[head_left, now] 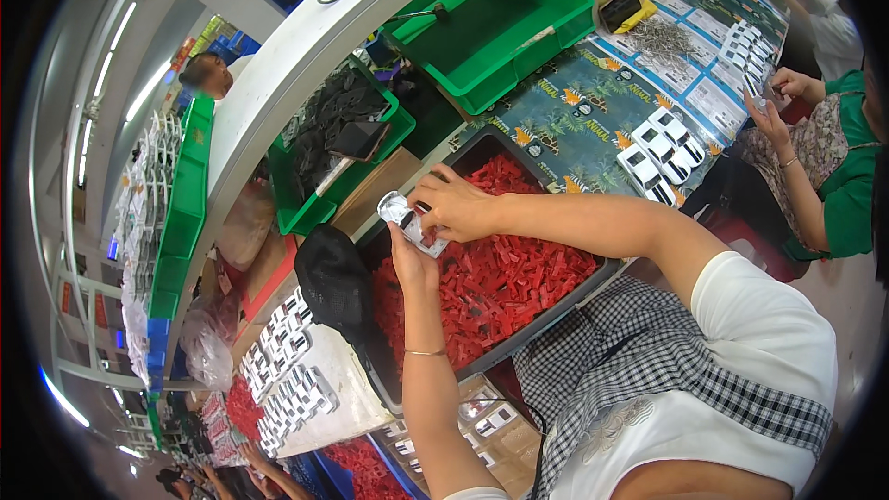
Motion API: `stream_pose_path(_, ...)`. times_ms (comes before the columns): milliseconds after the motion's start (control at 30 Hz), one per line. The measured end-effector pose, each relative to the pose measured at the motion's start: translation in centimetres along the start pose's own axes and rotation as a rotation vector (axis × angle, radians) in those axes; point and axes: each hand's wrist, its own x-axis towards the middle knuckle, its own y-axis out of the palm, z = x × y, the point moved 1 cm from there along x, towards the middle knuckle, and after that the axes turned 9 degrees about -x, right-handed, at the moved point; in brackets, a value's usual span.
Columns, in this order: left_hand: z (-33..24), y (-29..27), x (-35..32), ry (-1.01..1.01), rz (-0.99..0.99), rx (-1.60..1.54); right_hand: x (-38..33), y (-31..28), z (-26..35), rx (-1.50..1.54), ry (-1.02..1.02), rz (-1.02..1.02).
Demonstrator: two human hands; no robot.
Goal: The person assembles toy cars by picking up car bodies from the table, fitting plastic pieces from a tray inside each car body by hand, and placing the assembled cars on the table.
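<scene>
A white toy car shell with dark window openings is held up above the left part of a black tub. My left hand grips the shell from below, fingers closed around its near end. From the right, my right hand reaches over with bent fingers pressed onto the same shell. A bit of red shows between the fingers, too small to make out. Under both hands the tub holds a heap of small red plastic parts.
Beyond the tub sit a green bin of black parts and a green crate. White car shells stand in rows at left and right. A black cloth hangs at the tub's left. A co-worker's hands work at far right.
</scene>
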Motion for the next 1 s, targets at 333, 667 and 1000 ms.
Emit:
stream_pose_path(333, 0.2, 0.8, -0.3, 0.011, 0.082, 0.001, 0.6, 1.0, 0.5, -0.215, 0.032, -0.221)
stream_pose_path(667, 0.2, 3.0, -1.7, 0.067, -0.001, 0.033, 0.6, 0.7, 0.3, -0.267, 0.052, -0.296)
stream_pose_path(1000, 0.1, 2.4, -1.0, 0.118, 0.039, 0.082, 0.7, -0.3, 0.7, -0.285, -0.031, -0.282)
